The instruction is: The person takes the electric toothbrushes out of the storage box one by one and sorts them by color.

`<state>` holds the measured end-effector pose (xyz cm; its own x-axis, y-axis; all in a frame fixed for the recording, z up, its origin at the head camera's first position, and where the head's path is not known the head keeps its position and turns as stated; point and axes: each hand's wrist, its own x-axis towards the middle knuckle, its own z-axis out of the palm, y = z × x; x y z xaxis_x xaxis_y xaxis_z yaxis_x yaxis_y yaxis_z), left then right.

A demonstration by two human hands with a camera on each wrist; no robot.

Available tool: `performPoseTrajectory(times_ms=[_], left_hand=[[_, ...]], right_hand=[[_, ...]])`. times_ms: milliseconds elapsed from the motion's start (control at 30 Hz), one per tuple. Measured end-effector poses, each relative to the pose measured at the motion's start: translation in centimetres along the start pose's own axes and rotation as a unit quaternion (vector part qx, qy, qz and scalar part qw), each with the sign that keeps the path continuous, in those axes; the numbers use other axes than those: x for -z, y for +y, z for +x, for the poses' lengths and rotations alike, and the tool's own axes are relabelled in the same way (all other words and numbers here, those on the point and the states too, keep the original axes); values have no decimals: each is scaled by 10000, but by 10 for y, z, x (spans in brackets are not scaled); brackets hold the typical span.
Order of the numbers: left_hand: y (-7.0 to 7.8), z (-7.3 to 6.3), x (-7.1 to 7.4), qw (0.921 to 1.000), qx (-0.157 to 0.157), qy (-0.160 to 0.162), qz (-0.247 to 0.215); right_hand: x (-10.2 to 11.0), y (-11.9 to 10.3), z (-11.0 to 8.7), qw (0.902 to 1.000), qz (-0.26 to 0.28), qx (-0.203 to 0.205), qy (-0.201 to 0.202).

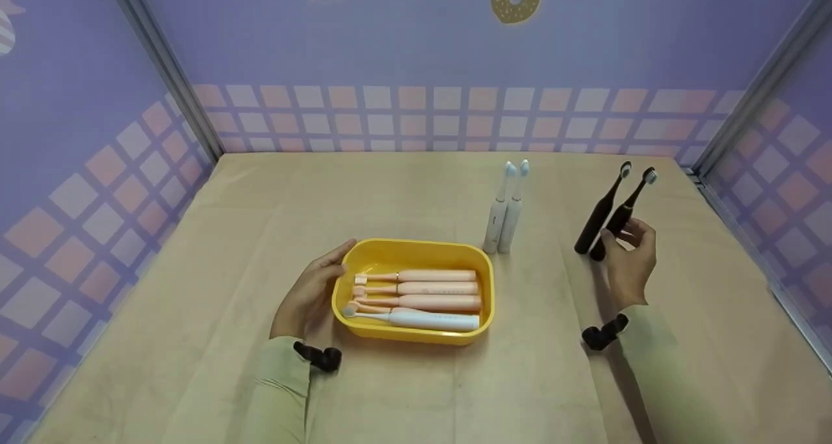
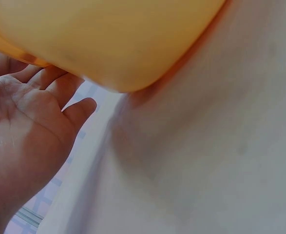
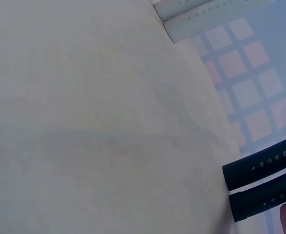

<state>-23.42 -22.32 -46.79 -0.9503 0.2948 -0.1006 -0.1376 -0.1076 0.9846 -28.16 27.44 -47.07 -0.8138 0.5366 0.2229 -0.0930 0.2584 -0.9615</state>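
In the head view my left hand (image 1: 315, 288) holds the left end of a yellow plastic basket (image 1: 416, 246), thumb at the rim. The left wrist view shows this hand (image 2: 35, 112) along the basket's outer wall (image 2: 108, 44), little finger extended. Three pink electric toothbrushes (image 1: 439, 288) and one white electric toothbrush (image 1: 432, 320) lie side by side inside, heads to the left. My right hand (image 1: 630, 262) pinches the handle of a black electric toothbrush (image 1: 617, 220), which stands head up. Just left of it stands another black electric toothbrush (image 1: 595, 226).
Two white electric toothbrushes (image 1: 504, 226) stand close together behind the basket's right corner. A beige cloth (image 1: 520, 379) covers the table. Purple walls with a checked band (image 1: 448, 119) bound the back and sides.
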Motion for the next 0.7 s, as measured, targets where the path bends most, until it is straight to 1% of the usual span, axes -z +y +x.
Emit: performPoseTrajectory(times_ms=[133,300,533,600,700], left_hand=[[1,0,-1,10000,33,32,18],[1,0,1,9999,-7,-20,134],[0,-1,2,9999,-40,-137,-1],[0,-1,1,9999,-42,-117,-16],[0,-1,1,9999,-37,-122,-43]], right_hand=[[1,2,0,9997,198,-31,99],[2,2,1,9986,397,106,339],[-1,0,0,9921,553,720,862],[-2,-2,-2,9909,573,844,880],[-4,-6,-6,9895,596,1068,770]])
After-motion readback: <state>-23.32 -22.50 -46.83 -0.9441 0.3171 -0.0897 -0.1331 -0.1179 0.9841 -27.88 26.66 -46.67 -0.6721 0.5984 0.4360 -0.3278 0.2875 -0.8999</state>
